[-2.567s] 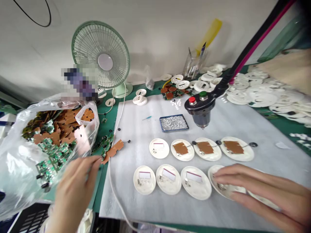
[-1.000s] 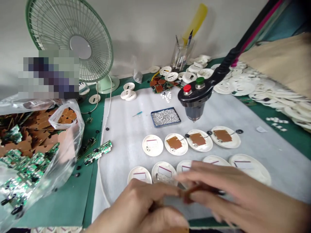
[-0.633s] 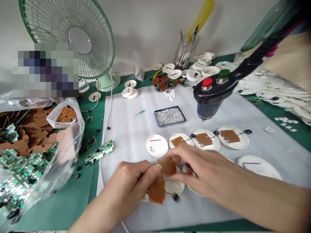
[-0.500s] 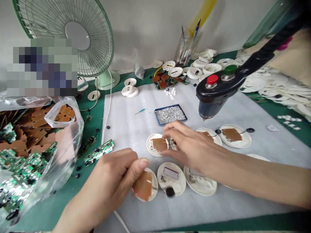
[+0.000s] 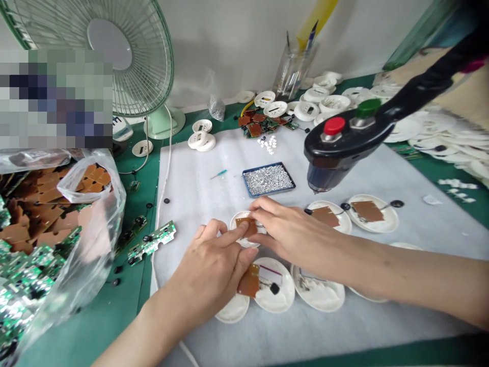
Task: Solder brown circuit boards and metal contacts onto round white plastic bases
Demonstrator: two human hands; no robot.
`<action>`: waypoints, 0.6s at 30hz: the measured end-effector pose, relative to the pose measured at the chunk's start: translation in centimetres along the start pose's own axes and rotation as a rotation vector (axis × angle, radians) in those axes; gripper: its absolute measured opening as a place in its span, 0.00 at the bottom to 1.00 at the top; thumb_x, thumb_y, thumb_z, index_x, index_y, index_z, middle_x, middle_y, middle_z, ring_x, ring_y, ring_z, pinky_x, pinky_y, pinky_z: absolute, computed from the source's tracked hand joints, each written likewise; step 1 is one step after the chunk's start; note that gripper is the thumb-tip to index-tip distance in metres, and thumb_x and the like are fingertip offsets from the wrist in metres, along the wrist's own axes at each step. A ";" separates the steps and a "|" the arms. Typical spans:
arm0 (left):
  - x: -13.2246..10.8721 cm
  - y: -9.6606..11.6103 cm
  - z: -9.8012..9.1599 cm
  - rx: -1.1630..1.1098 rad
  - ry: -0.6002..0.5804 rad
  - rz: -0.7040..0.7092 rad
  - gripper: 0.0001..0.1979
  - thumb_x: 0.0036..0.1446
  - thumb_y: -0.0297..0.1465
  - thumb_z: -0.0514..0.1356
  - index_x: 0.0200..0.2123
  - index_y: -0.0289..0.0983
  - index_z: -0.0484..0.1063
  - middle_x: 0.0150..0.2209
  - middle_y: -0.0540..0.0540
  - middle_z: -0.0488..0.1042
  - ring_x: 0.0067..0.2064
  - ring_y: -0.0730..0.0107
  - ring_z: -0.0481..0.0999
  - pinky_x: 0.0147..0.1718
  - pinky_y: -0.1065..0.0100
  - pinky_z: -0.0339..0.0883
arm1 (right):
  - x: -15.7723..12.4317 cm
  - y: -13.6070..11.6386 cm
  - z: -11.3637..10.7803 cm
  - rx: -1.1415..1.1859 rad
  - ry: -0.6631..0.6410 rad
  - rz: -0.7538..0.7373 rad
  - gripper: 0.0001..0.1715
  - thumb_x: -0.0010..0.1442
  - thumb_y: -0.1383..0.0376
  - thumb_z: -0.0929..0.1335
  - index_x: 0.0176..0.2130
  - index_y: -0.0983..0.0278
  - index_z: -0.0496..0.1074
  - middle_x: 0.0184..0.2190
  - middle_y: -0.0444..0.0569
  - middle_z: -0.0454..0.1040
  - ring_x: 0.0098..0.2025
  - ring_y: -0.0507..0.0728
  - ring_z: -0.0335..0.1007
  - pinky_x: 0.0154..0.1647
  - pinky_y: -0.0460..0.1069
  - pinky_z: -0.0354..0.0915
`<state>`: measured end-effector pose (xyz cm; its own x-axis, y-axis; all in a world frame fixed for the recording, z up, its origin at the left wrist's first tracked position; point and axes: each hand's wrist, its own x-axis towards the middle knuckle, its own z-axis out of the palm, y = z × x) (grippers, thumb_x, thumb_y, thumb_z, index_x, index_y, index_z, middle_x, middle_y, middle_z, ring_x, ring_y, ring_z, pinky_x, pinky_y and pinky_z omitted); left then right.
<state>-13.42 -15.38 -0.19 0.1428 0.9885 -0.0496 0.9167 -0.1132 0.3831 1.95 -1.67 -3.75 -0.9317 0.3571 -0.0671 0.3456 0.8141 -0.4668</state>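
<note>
Brown board (image 5: 248, 281) held under the thumb of the left hand (image 5: 208, 270), whose partly open fingers press a second brown board (image 5: 245, 226) onto a white dish (image 5: 244, 242) at one o'clock. Right hand (image 5: 294, 229), partly open, holds nothing and touches that dish's rim. Adjacent dish label (image 5: 270, 275): writing illegible.

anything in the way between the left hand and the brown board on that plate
Nothing visible: the left hand is already on the brown board, which lies on a white plate. The right hand is close beside the board on its right, but does not cover it.
</note>
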 end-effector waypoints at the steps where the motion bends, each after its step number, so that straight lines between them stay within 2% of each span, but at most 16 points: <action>1: 0.1 0.1 -0.1 -0.015 -0.024 -0.011 0.29 0.74 0.33 0.40 0.26 0.36 0.74 0.54 0.45 0.76 0.42 0.59 0.67 0.45 0.49 0.70 | 0.2 0.3 -0.2 0.002 -0.013 -0.036 0.18 0.71 0.61 0.59 0.47 0.67 0.72 0.50 0.52 0.66 0.37 0.47 0.67 0.34 0.46 0.60; 4: 0.1 0.4 0.1 -0.008 -0.044 -0.042 0.28 0.74 0.32 0.40 0.26 0.36 0.73 0.54 0.44 0.76 0.41 0.59 0.68 0.45 0.49 0.69 | 1.4 1.4 -1.1 0.010 -0.084 -0.187 0.19 0.72 0.60 0.57 0.47 0.66 0.72 0.53 0.49 0.65 0.38 0.44 0.68 0.38 0.45 0.64; 7: 0.1 0.6 0.5 0.088 0.039 -0.058 0.26 0.73 0.30 0.42 0.27 0.36 0.73 0.53 0.40 0.76 0.38 0.59 0.68 0.42 0.49 0.69 | 1.8 1.9 -2.7 -0.029 -0.116 -0.308 0.19 0.70 0.55 0.61 0.49 0.62 0.73 0.58 0.48 0.63 0.51 0.51 0.67 0.47 0.47 0.66; 9: 0.1 1.0 0.5 0.110 0.116 -0.065 0.23 0.72 0.29 0.44 0.29 0.35 0.74 0.51 0.40 0.77 0.38 0.59 0.69 0.40 0.51 0.69 | 0.5 1.3 -4.0 -0.037 -0.010 -0.333 0.21 0.70 0.53 0.60 0.50 0.61 0.73 0.58 0.49 0.63 0.57 0.56 0.63 0.54 0.52 0.64; 11: 0.1 2.0 0.2 0.054 0.219 -0.062 0.20 0.72 0.28 0.46 0.31 0.36 0.74 0.47 0.41 0.79 0.40 0.60 0.71 0.41 0.56 0.69 | -2.1 0.0 -5.2 0.061 0.161 -0.289 0.24 0.72 0.52 0.56 0.53 0.61 0.71 0.54 0.48 0.67 0.55 0.53 0.65 0.55 0.51 0.63; 12: 0.1 2.9 0.2 0.015 0.281 -0.053 0.18 0.71 0.27 0.48 0.31 0.36 0.74 0.44 0.42 0.79 0.41 0.61 0.72 0.41 0.59 0.69 | -3.8 -0.7 -5.7 0.170 0.163 -0.216 0.23 0.71 0.51 0.58 0.55 0.60 0.69 0.53 0.46 0.68 0.54 0.50 0.66 0.53 0.47 0.64; 13: 0.1 4.0 0.3 -0.016 0.334 -0.037 0.17 0.71 0.27 0.49 0.30 0.37 0.73 0.40 0.43 0.78 0.40 0.63 0.72 0.40 0.62 0.69 | -5.5 -1.2 -6.1 0.274 0.091 -0.126 0.21 0.69 0.50 0.60 0.53 0.59 0.68 0.49 0.44 0.70 0.50 0.47 0.68 0.48 0.44 0.64; 14: 0.2 5.2 0.6 -0.032 0.368 -0.014 0.17 0.70 0.27 0.50 0.29 0.37 0.72 0.36 0.44 0.77 0.38 0.65 0.73 0.37 0.65 0.69 | -7.2 -1.6 -6.3 0.374 -0.042 -0.065 0.18 0.69 0.52 0.61 0.49 0.59 0.69 0.44 0.41 0.72 0.44 0.45 0.69 0.43 0.42 0.63; 16: 0.3 7.9 1.8 -0.044 0.378 0.025 0.18 0.71 0.28 0.51 0.26 0.38 0.68 0.27 0.48 0.72 0.29 0.70 0.72 0.28 0.71 0.66 | -10.4 -1.6 -6.5 0.523 -0.259 0.013 0.15 0.69 0.56 0.61 0.40 0.62 0.69 0.36 0.39 0.73 0.37 0.43 0.68 0.36 0.40 0.59; 17: 0.4 9.2 2.6 -0.073 0.369 0.029 0.19 0.72 0.31 0.50 0.26 0.38 0.67 0.24 0.50 0.71 0.25 0.72 0.72 0.24 0.72 0.64 | -11.8 -1.1 -6.4 0.564 -0.287 0.039 0.16 0.70 0.57 0.59 0.38 0.63 0.69 0.34 0.40 0.72 0.35 0.43 0.66 0.36 0.40 0.57; 18: 0.5 10.5 3.5 -0.129 0.358 0.022 0.20 0.73 0.35 0.49 0.27 0.38 0.68 0.22 0.51 0.71 0.23 0.74 0.72 0.21 0.73 0.63 | -13.3 -0.4 -6.3 0.591 -0.256 0.069 0.18 0.71 0.58 0.57 0.37 0.64 0.69 0.32 0.41 0.72 0.35 0.43 0.65 0.36 0.40 0.56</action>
<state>-2.43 -16.42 0.60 0.0014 0.9610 0.2764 0.8572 -0.1435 0.4946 14.87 -3.85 2.87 -0.9319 0.2195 -0.2889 0.3541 0.3772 -0.8557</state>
